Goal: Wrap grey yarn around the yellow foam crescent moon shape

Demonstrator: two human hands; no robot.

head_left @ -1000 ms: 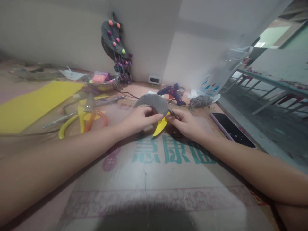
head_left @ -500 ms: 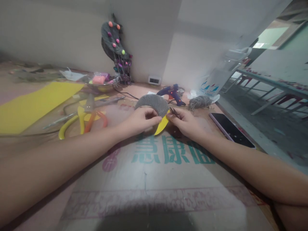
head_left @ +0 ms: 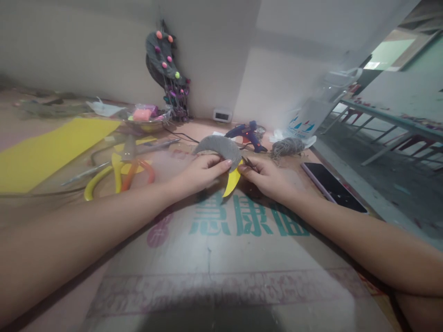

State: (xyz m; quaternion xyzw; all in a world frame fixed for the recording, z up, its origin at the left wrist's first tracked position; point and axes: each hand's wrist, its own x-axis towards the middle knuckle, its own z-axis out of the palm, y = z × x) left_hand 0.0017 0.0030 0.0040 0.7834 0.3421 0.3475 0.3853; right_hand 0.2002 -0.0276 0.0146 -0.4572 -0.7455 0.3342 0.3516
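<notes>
Head view: left hand (head_left: 202,173) pinches a grey crescent (head_left: 221,145), right hand (head_left: 266,179) a yellow piece (head_left: 231,183). Green 康 (head_left: 249,216) reads on the board (head_left: 242,253).

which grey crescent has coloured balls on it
The dark grey crescent by the wall; the yarn-wrapped grey crescent in the left hand shows none.

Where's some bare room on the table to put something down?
Biggest: the printed board's near part, between the left forearm and right forearm. A smaller patch lies between the right hand and phone. The left side is crowded with pliers and a yellow sheet; the back, with the glue gun and yarn.
</notes>
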